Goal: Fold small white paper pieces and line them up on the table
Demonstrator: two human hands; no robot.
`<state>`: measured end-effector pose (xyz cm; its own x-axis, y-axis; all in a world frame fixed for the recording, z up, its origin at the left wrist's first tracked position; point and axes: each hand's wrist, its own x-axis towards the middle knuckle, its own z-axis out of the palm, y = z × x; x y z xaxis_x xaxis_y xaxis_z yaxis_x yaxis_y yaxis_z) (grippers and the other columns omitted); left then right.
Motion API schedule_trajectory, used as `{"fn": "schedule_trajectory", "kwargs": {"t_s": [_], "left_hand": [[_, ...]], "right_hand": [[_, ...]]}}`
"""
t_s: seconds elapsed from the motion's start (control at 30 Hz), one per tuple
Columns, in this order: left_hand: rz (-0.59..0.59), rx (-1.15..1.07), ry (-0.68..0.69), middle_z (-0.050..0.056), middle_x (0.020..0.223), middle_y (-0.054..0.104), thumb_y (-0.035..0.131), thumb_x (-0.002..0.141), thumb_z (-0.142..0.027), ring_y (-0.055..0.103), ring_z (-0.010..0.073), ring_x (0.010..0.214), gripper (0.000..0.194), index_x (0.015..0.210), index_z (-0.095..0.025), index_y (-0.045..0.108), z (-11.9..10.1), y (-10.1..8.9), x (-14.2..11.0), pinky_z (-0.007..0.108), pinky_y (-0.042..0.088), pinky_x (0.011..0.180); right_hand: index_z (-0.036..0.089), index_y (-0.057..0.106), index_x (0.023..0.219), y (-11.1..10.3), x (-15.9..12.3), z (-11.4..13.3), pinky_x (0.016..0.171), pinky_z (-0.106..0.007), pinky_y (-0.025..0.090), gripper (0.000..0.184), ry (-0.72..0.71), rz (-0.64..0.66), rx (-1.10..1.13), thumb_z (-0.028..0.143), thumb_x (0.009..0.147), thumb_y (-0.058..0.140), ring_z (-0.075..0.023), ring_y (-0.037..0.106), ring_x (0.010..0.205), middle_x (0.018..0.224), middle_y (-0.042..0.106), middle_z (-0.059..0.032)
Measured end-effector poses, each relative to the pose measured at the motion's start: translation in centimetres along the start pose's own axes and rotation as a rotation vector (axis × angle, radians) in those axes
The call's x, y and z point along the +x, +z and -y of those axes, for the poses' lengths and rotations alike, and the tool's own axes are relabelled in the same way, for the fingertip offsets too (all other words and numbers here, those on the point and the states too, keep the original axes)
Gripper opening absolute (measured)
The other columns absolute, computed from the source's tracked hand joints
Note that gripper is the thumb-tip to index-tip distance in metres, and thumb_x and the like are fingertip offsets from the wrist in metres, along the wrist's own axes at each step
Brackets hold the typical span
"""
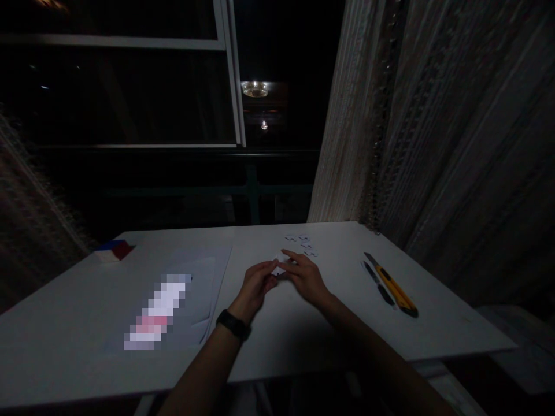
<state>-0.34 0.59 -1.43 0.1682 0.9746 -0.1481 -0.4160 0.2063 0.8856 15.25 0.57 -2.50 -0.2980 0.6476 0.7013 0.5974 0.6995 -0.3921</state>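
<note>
Between my two hands, over the middle of the white table, is a small white piece of paper (278,269). My left hand (255,284), with a dark band on its wrist, pinches the paper's left side. My right hand (307,276) has its fingers on the right and upper side of the same piece. Just beyond my hands lie several small white paper pieces with dark marks (304,238). The room is dim, so fine detail on the held paper cannot be made out.
On the right lie a yellow utility knife (392,287) and a dark slim knife or pen (378,283). Paper sheets (208,289) and a blurred-out bright object (162,306) are on the left. A coloured cube (114,250) sits at the far left. Curtains (347,115) flank the window.
</note>
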Motion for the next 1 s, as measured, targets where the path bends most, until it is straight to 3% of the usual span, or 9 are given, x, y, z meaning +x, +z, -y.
{"fn": "schedule_trajectory", "kwargs": {"t_s": [0.23,0.37,0.5,0.73,1.0], "left_hand": [[-0.028,-0.071,0.058,0.004,0.078,0.063,0.073,0.057,-0.018,0.058,0.0095,0.063,0.04,0.095,-0.016,0.059,0.1,-0.2,0.2,0.02,0.047,0.059],[-0.059,-0.113,0.077,0.004,0.079,0.064,0.072,0.056,-0.011,0.06,0.0102,0.069,0.038,0.092,-0.016,0.059,0.0,-0.1,0.3,0.021,0.049,0.065],[-0.038,-0.107,0.045,0.004,0.077,0.064,0.072,0.054,-0.007,0.06,0.0109,0.069,0.038,0.089,-0.015,0.059,-0.1,0.2,0.1,0.022,0.049,0.068],[0.107,0.0,0.035,0.003,0.075,0.061,0.069,0.06,-0.024,0.059,0.0119,0.066,0.023,0.078,-0.014,0.061,-0.6,0.3,-0.6,0.023,0.047,0.061],[0.108,0.085,0.096,0.0,0.063,0.057,0.072,0.057,-0.034,0.052,0.0079,0.055,0.03,0.074,-0.013,0.06,-0.6,0.8,-0.9,0.022,0.046,0.056]], "right_hand": [[0.028,0.055,0.112,-0.3,0.1,0.5,0.091,-0.037,0.04,0.044,0.03,-0.057,0.034,0.018,0.07,0.061,-0.0205,0.051,0.105,0.123,0.051,-0.0039],[0.027,0.061,0.104,-0.1,0.0,0.3,0.088,-0.037,0.042,0.034,0.042,-0.078,0.046,0.019,0.072,0.06,-0.0202,0.055,0.099,0.117,0.056,-0.0043],[0.026,0.067,0.093,-0.1,-0.1,0.0,0.079,-0.033,0.047,0.026,0.058,-0.106,0.091,0.014,0.074,0.055,-0.018,0.06,0.085,0.095,0.067,-0.0045],[0.027,0.07,0.081,0.1,0.1,-0.1,0.077,-0.032,0.049,0.023,0.202,-0.093,0.367,0.012,0.07,0.056,-0.0169,0.061,0.082,0.088,0.068,-0.0023],[0.024,0.07,0.077,0.1,0.2,0.2,0.079,-0.032,0.048,0.018,0.369,-0.008,0.57,0.017,0.067,0.058,-0.0176,0.063,0.081,0.085,0.068,-0.002]]}}
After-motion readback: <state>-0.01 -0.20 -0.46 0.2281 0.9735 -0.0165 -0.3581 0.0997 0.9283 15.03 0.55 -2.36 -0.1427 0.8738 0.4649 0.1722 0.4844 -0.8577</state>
